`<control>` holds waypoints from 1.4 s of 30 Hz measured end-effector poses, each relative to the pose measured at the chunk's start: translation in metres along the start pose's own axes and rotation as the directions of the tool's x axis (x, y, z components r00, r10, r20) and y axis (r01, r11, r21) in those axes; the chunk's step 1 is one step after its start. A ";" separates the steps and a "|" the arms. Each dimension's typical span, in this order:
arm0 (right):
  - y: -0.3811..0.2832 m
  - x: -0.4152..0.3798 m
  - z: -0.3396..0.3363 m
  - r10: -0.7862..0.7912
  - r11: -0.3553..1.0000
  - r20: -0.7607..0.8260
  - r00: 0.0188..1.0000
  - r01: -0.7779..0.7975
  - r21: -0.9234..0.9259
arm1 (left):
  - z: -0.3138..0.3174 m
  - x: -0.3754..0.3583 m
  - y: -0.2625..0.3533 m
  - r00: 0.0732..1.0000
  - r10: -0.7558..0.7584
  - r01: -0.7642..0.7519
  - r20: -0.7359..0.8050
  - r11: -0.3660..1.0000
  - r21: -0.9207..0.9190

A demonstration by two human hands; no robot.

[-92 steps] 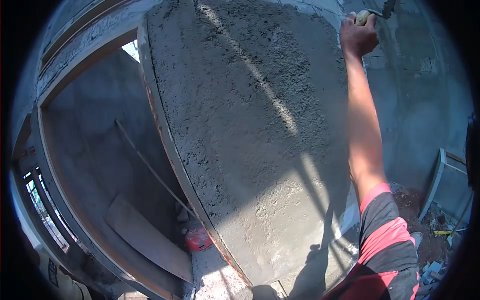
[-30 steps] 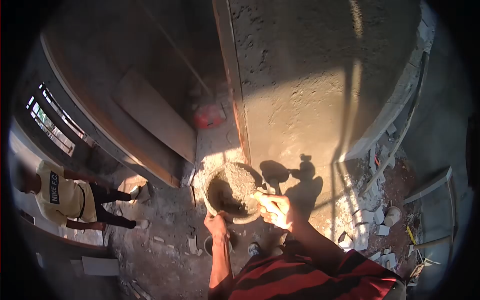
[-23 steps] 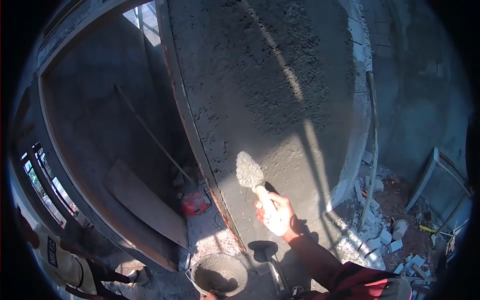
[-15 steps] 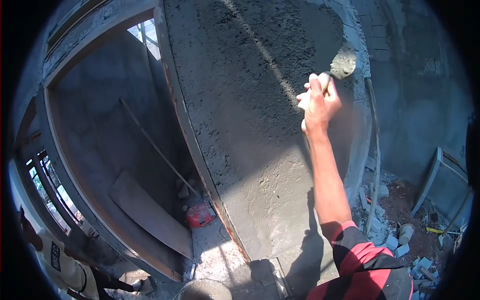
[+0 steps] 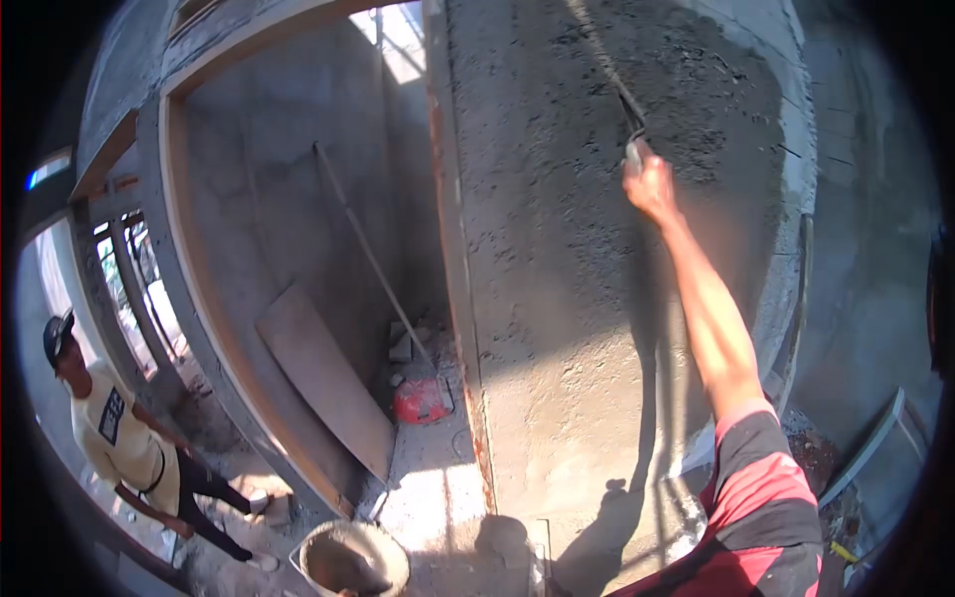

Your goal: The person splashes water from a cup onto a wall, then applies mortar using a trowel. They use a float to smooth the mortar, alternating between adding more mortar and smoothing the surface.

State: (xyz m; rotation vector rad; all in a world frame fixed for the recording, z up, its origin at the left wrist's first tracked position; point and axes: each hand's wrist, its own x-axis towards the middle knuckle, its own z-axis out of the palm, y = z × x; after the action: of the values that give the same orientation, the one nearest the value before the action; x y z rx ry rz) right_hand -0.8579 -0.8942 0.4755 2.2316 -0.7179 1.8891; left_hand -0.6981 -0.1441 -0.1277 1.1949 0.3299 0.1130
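Observation:
My right hand [image 5: 652, 186] is closed around the handle of a trowel [image 5: 632, 119], raised at arm's length to the upper wall. The blade shows nearly edge-on, dark against the wet mortar on the wall [image 5: 557, 259]; whether it presses on the surface is hard to tell. Rough, lumpy mortar lies around the blade, with smoother plaster lower down. My left hand does not show. At the bottom stands a bucket [image 5: 306, 567] with grey mortar inside.
A door frame [image 5: 460, 298] borders the plastered wall. Beyond it are a leaning board [image 5: 323, 378], a long pole [image 5: 368, 249] and a red object [image 5: 423, 400]. Another person [image 5: 124, 438] stands at left. Rubble and a leaning panel [image 5: 875, 448] lie at right.
My right hand has brought the trowel to the wall; its mortar-covered face was visible before and is now edge-on. The view has shifted left, showing more of the other person and the bucket.

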 end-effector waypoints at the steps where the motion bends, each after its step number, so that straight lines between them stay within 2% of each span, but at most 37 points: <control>1: -0.059 -0.072 0.010 -0.113 0.989 0.150 0.982 0.096 0.113 | 0.018 -0.015 0.018 1.000 -0.007 0.008 -0.016 0.999 0.046; 2: -0.105 -0.151 0.023 -0.186 0.918 0.211 0.960 0.093 0.386 | -0.010 0.032 -0.049 0.987 0.131 -0.102 -0.091 0.957 0.271; 3: -0.150 -0.227 0.023 -0.246 0.859 0.389 0.888 0.014 0.512 | -0.003 0.023 -0.048 0.987 0.134 -0.090 -0.092 0.922 0.377; 4: -0.191 -0.301 0.017 -0.300 0.790 0.498 0.814 -0.081 0.608 | 0.019 -0.001 -0.021 0.988 0.099 -0.035 -0.121 0.895 0.444; 5: -0.198 -0.385 0.026 -0.308 0.805 0.778 0.548 -0.286 0.520 | 0.010 0.009 -0.046 0.986 0.114 -0.038 -0.121 0.861 0.508; 6: -0.235 -0.436 0.008 -0.395 0.808 0.845 0.361 -0.302 0.507 | 0.025 -0.010 -0.025 0.988 0.091 -0.043 -0.127 0.940 0.339; 7: -0.241 -0.502 0.018 -0.529 0.740 0.838 0.132 -0.412 0.532 | 0.010 0.010 -0.057 0.987 0.081 0.011 -0.139 0.826 0.564; 8: -0.259 -0.552 0.017 -0.575 0.750 0.816 -0.064 -0.440 0.494 | 0.024 -0.005 -0.041 0.980 0.127 -0.012 -0.152 0.803 0.595; 9: -0.280 -0.586 0.015 -0.589 0.774 0.772 -0.238 -0.441 0.454 | 0.031 -0.017 -0.010 0.983 -0.095 0.173 -0.157 0.769 0.615; 11: -0.322 -0.622 0.002 -0.618 0.739 0.754 -0.220 -0.489 0.463 | 0.032 -0.044 0.023 0.994 -0.076 0.105 -0.073 0.718 0.688; 12: -0.334 -0.650 0.004 -0.627 0.719 0.765 -0.148 -0.488 0.495 | 0.029 -0.052 0.034 0.998 -0.067 0.040 0.008 0.687 0.726; 14: -0.373 -0.655 -0.018 -0.626 0.773 0.759 -0.179 -0.272 0.574 | 0.023 -0.054 0.030 0.977 -0.100 -0.087 0.188 0.618 0.781; 15: -0.386 -0.658 -0.030 -0.615 0.788 0.764 -0.193 -0.157 0.595 | 0.017 -0.053 0.032 0.973 -0.111 -0.092 0.203 0.619 0.780; 16: -0.373 -0.693 -0.038 -0.678 0.731 0.703 -0.216 -0.091 0.677 | 0.016 -0.053 0.037 0.966 -0.131 -0.099 0.225 0.615 0.782; 17: -0.371 -0.681 -0.051 -0.675 0.705 0.639 -0.369 -0.069 0.706 | 0.015 -0.053 0.046 0.957 -0.149 -0.107 0.247 0.612 0.783; 19: -0.365 -0.640 -0.051 -0.632 0.703 0.597 -0.495 -0.041 0.710 | 0.011 -0.055 0.047 0.970 -0.103 -0.075 0.222 0.738 0.671; 21: -0.375 -0.616 -0.039 -0.522 0.833 0.760 -0.387 -0.041 0.551 | 0.010 -0.050 0.045 0.949 -0.145 -0.087 0.279 0.733 0.675; 22: -0.374 -0.631 -0.035 -0.471 0.881 0.864 -0.181 -0.040 0.472 | 0.014 -0.047 0.045 0.936 -0.173 -0.107 0.305 0.687 0.719; 23: -0.365 -0.652 -0.029 -0.524 0.851 0.846 -0.098 -0.067 0.520 | 0.014 -0.040 0.026 0.929 -0.068 -0.232 0.363 0.659 0.716; 25: -0.344 -0.695 -0.039 -0.575 0.806 0.786 -0.229 0.009 0.592 | 0.037 -0.047 0.065 0.907 -0.218 -0.133 0.361 0.663 0.737; 27: -0.352 -0.631 -0.045 -0.539 0.827 0.745 -0.392 -0.078 0.557 | 0.037 -0.034 0.046 0.912 -0.094 -0.221 0.400 0.708 0.670; 28: -0.349 -0.615 -0.040 -0.538 0.842 0.785 -0.307 -0.141 0.521 | 0.045 -0.039 0.058 0.915 -0.088 -0.219 0.395 0.713 0.667; 29: -0.348 -0.614 -0.035 -0.475 0.877 0.875 -0.099 -0.133 0.461 | 0.053 -0.044 0.072 0.909 -0.187 -0.138 0.371 0.706 0.695; 31: -0.330 -0.646 -0.017 -0.419 0.904 0.906 0.059 -0.065 0.423 | 0.067 -0.050 0.082 0.894 -0.200 -0.196 0.401 0.630 0.751; 32: -0.326 -0.649 -0.022 -0.463 0.879 0.886 0.020 -0.119 0.462 | 0.069 -0.050 0.078 0.896 -0.146 -0.234 0.419 0.648 0.725; 34: -0.315 -0.630 -0.011 -0.585 0.730 0.811 0.001 -0.435 0.527 | 0.077 -0.048 0.063 0.893 -0.025 -0.307 0.450 0.698 0.647; 35: -0.311 -0.614 -0.012 -0.645 0.620 0.764 -0.002 -0.586 0.522 | 0.083 -0.053 0.068 0.894 -0.070 -0.262 0.443 0.719 0.643; 36: -0.319 -0.574 -0.018 -0.454 0.682 0.885 -0.106 -0.680 0.269 | 0.088 -0.057 0.068 0.881 -0.048 -0.294 0.471 0.725 0.623; 37: -0.295 -0.577 0.006 -0.493 0.715 0.868 -0.065 -0.598 0.362 | 0.091 -0.060 0.068 0.867 -0.022 -0.328 0.499 0.729 0.601; 38: -0.279 -0.577 0.015 -0.424 0.699 0.898 -0.113 -0.672 0.245 | 0.096 -0.064 0.069 0.857 -0.002 -0.354 0.515 0.725 0.591; 39: -0.268 -0.567 0.014 -0.328 0.577 0.856 -0.399 -0.802 -0.153 | 0.103 -0.067 0.068 0.845 0.024 -0.384 0.535 0.724 0.574; 41: -0.268 -0.544 -0.007 -0.192 0.676 0.843 -0.502 -0.690 -0.257 | 0.113 -0.074 0.066 0.806 0.055 -0.430 0.590 0.739 0.519; 42: -0.253 -0.556 -0.014 -0.271 0.584 0.845 -0.461 -0.777 -0.236 | 0.117 -0.078 0.064 0.778 0.062 -0.447 0.625 0.754 0.481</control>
State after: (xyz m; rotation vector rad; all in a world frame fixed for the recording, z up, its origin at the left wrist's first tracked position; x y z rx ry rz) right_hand -0.8178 -0.5164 -0.0032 4.1252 -0.9687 -1.3216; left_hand -0.7295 -0.2454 -0.0152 1.8565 -0.3982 -0.1268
